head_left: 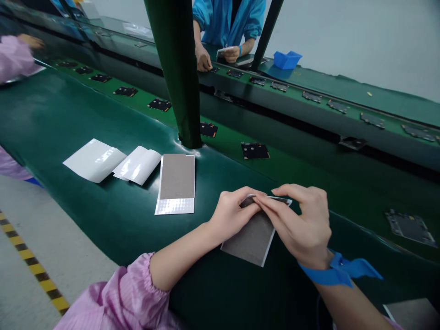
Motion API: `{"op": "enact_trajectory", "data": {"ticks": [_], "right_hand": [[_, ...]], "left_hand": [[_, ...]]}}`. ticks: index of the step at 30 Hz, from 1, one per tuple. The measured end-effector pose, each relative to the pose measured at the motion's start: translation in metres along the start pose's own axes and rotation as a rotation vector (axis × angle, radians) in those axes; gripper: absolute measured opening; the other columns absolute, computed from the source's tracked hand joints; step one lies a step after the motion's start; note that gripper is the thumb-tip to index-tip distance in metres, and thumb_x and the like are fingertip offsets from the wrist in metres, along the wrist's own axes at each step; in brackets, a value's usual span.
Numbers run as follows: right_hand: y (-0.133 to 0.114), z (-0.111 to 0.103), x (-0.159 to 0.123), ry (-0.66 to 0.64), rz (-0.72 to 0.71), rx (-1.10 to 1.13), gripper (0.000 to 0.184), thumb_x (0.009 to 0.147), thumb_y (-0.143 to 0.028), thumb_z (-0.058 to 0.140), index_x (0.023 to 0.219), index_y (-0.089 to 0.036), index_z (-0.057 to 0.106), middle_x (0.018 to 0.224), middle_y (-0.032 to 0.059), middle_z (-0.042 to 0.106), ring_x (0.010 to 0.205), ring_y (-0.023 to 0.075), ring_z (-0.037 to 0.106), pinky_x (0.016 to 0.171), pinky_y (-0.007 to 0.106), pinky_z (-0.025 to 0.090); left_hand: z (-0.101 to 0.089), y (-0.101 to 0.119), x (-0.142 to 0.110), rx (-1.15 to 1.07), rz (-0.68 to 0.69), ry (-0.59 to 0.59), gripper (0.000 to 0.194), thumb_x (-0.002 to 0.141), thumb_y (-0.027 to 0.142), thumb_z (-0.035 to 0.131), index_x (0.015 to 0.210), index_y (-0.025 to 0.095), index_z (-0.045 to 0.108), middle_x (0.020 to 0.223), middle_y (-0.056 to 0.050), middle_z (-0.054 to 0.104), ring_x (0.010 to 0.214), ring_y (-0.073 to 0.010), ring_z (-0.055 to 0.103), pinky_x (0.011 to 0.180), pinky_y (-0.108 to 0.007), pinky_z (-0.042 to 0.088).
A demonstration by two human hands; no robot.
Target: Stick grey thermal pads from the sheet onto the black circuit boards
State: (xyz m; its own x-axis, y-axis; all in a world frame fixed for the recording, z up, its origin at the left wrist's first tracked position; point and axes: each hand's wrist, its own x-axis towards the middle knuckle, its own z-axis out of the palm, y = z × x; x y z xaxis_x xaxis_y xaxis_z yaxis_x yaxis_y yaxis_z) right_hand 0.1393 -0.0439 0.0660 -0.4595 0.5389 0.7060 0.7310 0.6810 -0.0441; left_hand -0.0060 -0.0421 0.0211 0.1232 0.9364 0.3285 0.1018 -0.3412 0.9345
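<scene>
A grey rectangular sheet with a white border (pixel 249 243) is tilted under both my hands, above the green table. My left hand (pixel 231 214) pinches its far edge between thumb and fingers. Fingertips of my right hand (pixel 302 222) meet the left ones at that edge, with the thumb held apart; a blue band (pixel 340 270) circles this wrist. The sheet's far edge looks lifted or folded, and my fingers partly hide it. Left of my hands lies a stack of similar grey sheets (pixel 177 176) on white backing, beside two curled white glossy sheets (pixel 94 160) (pixel 137 165).
A green post (pixel 177 73) rises beyond the stack. Dark circuit boards (pixel 255 150) sit in rows along the green line. Across it, a person in blue (pixel 230 23) handles a board. A pink sleeve (pixel 15 57) shows at left, and a blue bin (pixel 288 59) stands behind.
</scene>
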Motion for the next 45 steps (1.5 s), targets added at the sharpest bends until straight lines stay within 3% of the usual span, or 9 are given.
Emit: {"op": "enact_trajectory", "data": {"ticks": [5, 14, 19, 25, 29, 33, 38, 45], "right_hand": [[0.000, 0.002, -0.003, -0.031, 0.037, -0.021, 0.014, 0.093, -0.018, 0.056, 0.088, -0.024, 0.067, 0.079, 0.0024, 0.064, 0.073, 0.0187, 0.061, 0.066, 0.036, 0.037], [-0.001, 0.007, -0.002, -0.008, 0.041, 0.002, 0.014, 0.089, -0.016, 0.061, 0.099, -0.022, 0.068, 0.101, 0.0082, 0.059, 0.087, 0.0211, 0.060, 0.071, 0.035, 0.047], [0.002, 0.008, -0.003, -0.007, 0.028, -0.020, 0.012, 0.092, -0.020, 0.057, 0.091, -0.022, 0.069, 0.086, 0.0047, 0.065, 0.077, 0.0179, 0.062, 0.066, 0.033, 0.043], [0.000, 0.014, -0.005, -0.052, 0.117, 0.033, 0.018, 0.093, -0.026, 0.058, 0.078, -0.021, 0.067, 0.068, 0.0008, 0.064, 0.060, 0.0138, 0.058, 0.063, 0.033, 0.040], [0.005, 0.013, -0.005, -0.007, 0.094, 0.056, 0.014, 0.093, -0.023, 0.056, 0.091, -0.023, 0.071, 0.086, 0.0049, 0.065, 0.077, 0.0180, 0.061, 0.068, 0.034, 0.046], [0.031, -0.005, -0.001, -0.130, 0.133, 0.111, 0.016, 0.092, -0.031, 0.057, 0.097, -0.025, 0.071, 0.106, 0.0082, 0.059, 0.094, 0.0228, 0.060, 0.077, 0.037, 0.051], [0.055, -0.024, 0.000, -0.227, 0.237, 0.125, 0.025, 0.092, -0.043, 0.055, 0.086, -0.026, 0.071, 0.110, 0.0079, 0.056, 0.095, 0.0250, 0.059, 0.076, 0.042, 0.053], [0.051, -0.022, -0.002, -0.251, 0.285, 0.196, 0.026, 0.091, -0.042, 0.055, 0.079, -0.024, 0.070, 0.109, 0.0082, 0.056, 0.095, 0.0247, 0.059, 0.074, 0.040, 0.054]], "left_hand": [[0.001, 0.000, 0.000, -0.004, -0.020, 0.005, 0.012, 0.083, 0.014, 0.059, 0.088, 0.018, 0.070, 0.087, -0.002, 0.076, 0.074, -0.0147, 0.070, 0.069, -0.022, 0.053], [-0.001, -0.002, 0.000, 0.103, -0.044, -0.026, 0.015, 0.080, 0.009, 0.055, 0.083, 0.017, 0.067, 0.076, 0.000, 0.072, 0.066, -0.0135, 0.066, 0.063, -0.021, 0.048], [0.000, -0.002, 0.000, 0.028, -0.048, -0.038, 0.014, 0.082, 0.011, 0.057, 0.087, 0.018, 0.069, 0.083, -0.002, 0.074, 0.071, -0.0140, 0.067, 0.064, -0.021, 0.048], [0.002, -0.003, 0.001, -0.006, -0.123, -0.025, 0.012, 0.082, 0.013, 0.060, 0.086, 0.018, 0.070, 0.085, -0.002, 0.075, 0.072, -0.0143, 0.067, 0.065, -0.022, 0.049], [0.002, -0.004, 0.002, 0.002, -0.157, -0.011, 0.009, 0.081, 0.016, 0.063, 0.085, 0.019, 0.070, 0.081, -0.001, 0.074, 0.072, -0.0147, 0.067, 0.067, -0.023, 0.050], [-0.003, 0.002, 0.006, -0.080, -0.220, 0.023, 0.011, 0.081, 0.028, 0.068, 0.085, 0.019, 0.070, 0.083, -0.002, 0.073, 0.076, -0.0155, 0.067, 0.068, -0.024, 0.051], [-0.008, 0.010, 0.008, -0.165, -0.262, 0.070, 0.015, 0.078, 0.033, 0.071, 0.082, 0.018, 0.070, 0.085, -0.003, 0.072, 0.078, -0.0154, 0.066, 0.068, -0.024, 0.051], [-0.008, 0.007, 0.009, -0.212, -0.280, 0.050, 0.019, 0.077, 0.036, 0.072, 0.085, 0.018, 0.069, 0.086, -0.003, 0.070, 0.077, -0.0152, 0.065, 0.064, -0.023, 0.051]]}}
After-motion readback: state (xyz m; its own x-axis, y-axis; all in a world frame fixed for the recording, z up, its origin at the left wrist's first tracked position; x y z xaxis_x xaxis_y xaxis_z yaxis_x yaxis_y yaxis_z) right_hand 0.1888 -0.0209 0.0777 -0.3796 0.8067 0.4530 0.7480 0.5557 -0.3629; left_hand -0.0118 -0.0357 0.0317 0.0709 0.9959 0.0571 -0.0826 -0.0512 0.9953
